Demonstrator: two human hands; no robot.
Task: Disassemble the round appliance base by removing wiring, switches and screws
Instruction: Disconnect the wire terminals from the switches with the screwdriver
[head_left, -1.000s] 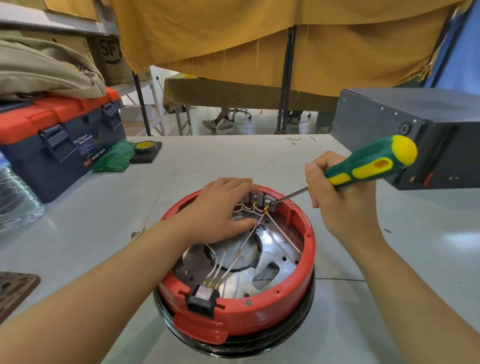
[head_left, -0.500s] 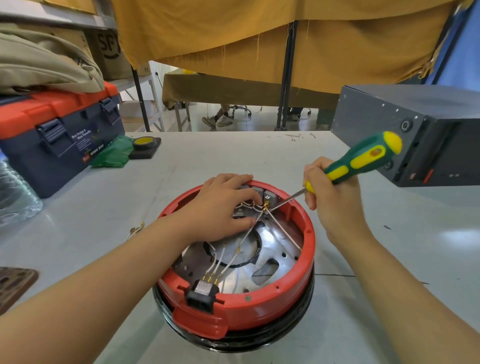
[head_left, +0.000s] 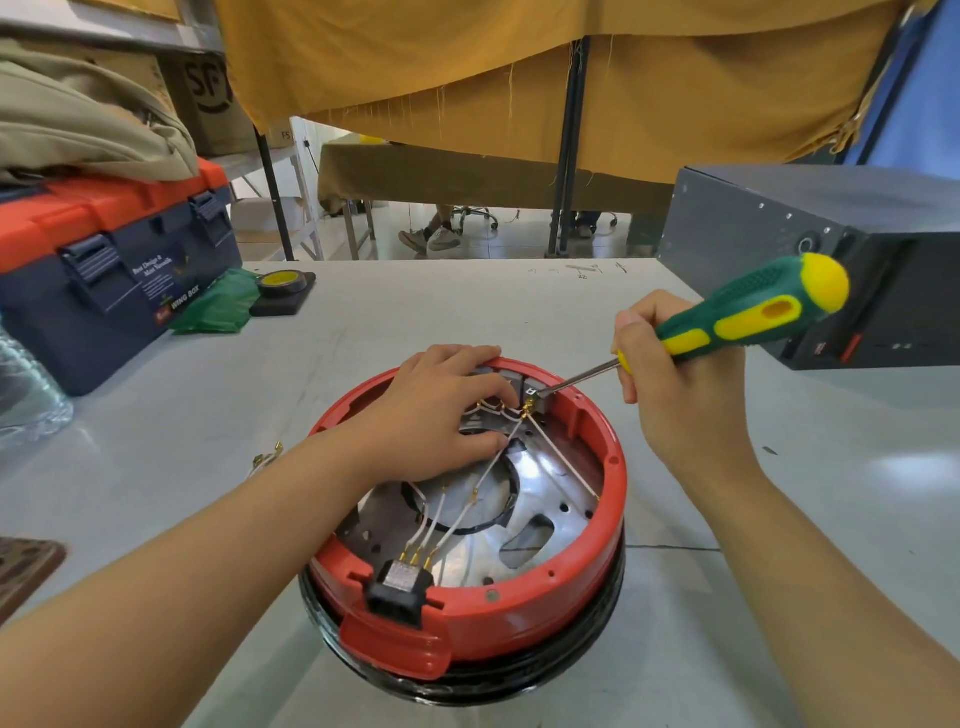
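The round appliance base (head_left: 519, 608), red with a black lower rim, sits upside down on the table in front of me. Inside, white wires (head_left: 488, 470) run from a black socket (head_left: 397, 590) at the near wall to grey switch blocks (head_left: 535, 392) at the far wall. My left hand (head_left: 441, 410) lies over the far inner rim, its fingers resting on the switch blocks and wire terminals. My right hand (head_left: 670, 395) grips a green and yellow screwdriver (head_left: 748, 314). Its metal tip touches the rightmost switch block.
A dark blue and orange toolbox (head_left: 104, 270) stands at the left, with a green cloth (head_left: 218, 306) and a yellow tape roll (head_left: 283, 283) beside it. A dark metal case (head_left: 831, 244) sits at the right. A plastic bottle (head_left: 26, 395) is at the far left edge.
The right hand and screwdriver shifted slightly, the tip staying on the switch block. The left hand keeps its place on the terminals.
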